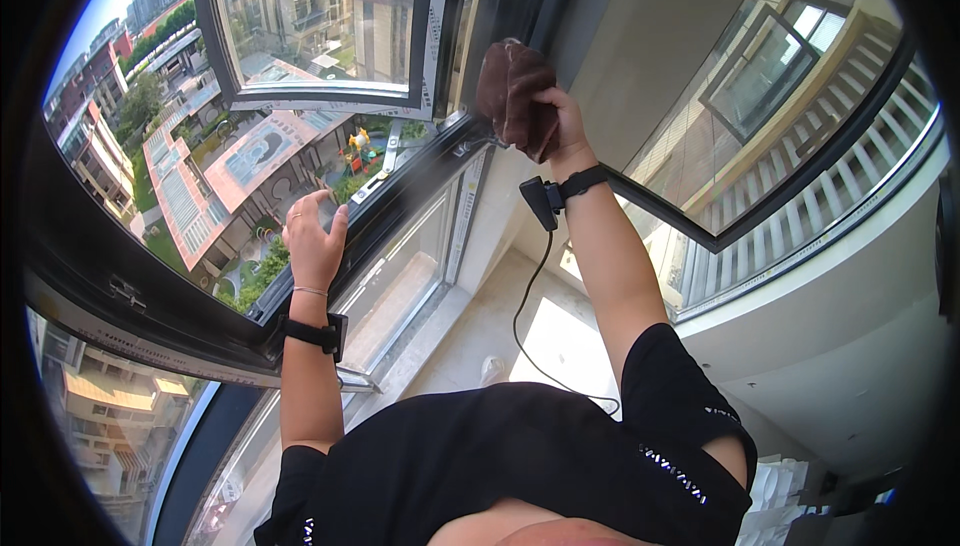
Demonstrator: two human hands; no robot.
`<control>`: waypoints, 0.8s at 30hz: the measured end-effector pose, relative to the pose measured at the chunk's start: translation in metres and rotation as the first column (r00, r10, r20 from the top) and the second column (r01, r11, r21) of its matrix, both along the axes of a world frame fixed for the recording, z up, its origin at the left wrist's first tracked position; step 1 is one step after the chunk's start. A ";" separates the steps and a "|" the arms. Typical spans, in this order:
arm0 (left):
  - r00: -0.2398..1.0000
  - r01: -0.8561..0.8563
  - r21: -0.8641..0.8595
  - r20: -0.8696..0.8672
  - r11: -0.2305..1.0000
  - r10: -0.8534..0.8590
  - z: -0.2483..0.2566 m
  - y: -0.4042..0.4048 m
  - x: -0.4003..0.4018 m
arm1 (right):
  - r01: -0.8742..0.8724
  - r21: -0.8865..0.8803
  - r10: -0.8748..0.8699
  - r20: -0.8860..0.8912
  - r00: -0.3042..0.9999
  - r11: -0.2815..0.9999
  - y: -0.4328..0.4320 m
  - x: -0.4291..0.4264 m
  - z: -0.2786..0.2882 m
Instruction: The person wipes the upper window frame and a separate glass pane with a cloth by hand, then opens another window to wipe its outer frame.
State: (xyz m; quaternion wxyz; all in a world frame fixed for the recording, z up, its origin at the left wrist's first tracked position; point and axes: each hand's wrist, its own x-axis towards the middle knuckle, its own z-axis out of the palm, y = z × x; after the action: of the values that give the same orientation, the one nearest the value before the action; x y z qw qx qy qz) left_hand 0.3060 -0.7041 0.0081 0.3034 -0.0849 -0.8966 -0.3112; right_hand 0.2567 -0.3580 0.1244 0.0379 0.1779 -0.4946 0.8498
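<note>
Bunched in my right hand point(568, 124) is a brown cloth point(516, 92). It lies over the dark window frame point(517, 13), at the corner where the upright meets the lower rail. My left hand point(315, 242) holds nothing; its fingers and thumb are apart. It hovers by the lower rail point(405, 189) of the open window, and whether it touches the frame I cannot tell. Between my hands a metal friction stay point(382, 168) links the rail to the outward-swung window sash point(322, 99). The cloth hides the frame's corner.
Beyond the opening is a long drop to low rooftops point(259, 144) and a play area. At right hangs another glazed sash point(765, 95) with a dark frame. A cable point(525, 306) runs from the device point(541, 203) on my right wrist. Below is a sunlit floor point(559, 336).
</note>
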 end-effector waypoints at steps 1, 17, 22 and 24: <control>1.000 -0.008 -0.009 -0.021 1.000 0.008 -0.001 -0.004 0.002 | -0.016 -0.018 0.016 0.040 0.999 1.000 -0.008 0.013 -0.010; 0.402 -0.068 0.948 -0.259 -0.311 -0.878 -0.026 0.058 0.113 | -0.713 -0.111 0.702 0.327 0.632 0.693 -0.099 0.099 -0.093; 0.581 -0.234 0.875 -0.224 -0.424 -0.783 -0.064 0.063 0.154 | -0.293 0.756 0.507 -0.059 0.860 0.585 -0.127 0.101 -0.165; 0.640 -0.235 0.876 -0.187 -0.421 -0.745 -0.088 0.073 0.171 | -0.113 0.836 0.505 -0.211 0.837 0.537 -0.123 0.119 -0.177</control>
State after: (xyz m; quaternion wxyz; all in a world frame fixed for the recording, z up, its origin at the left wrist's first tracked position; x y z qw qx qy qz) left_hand 0.4770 -0.6315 -0.0796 -0.1671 0.0391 -0.2173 -0.9609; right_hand 0.3756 -0.4808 -0.0522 -0.0931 0.4448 -0.7576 0.4685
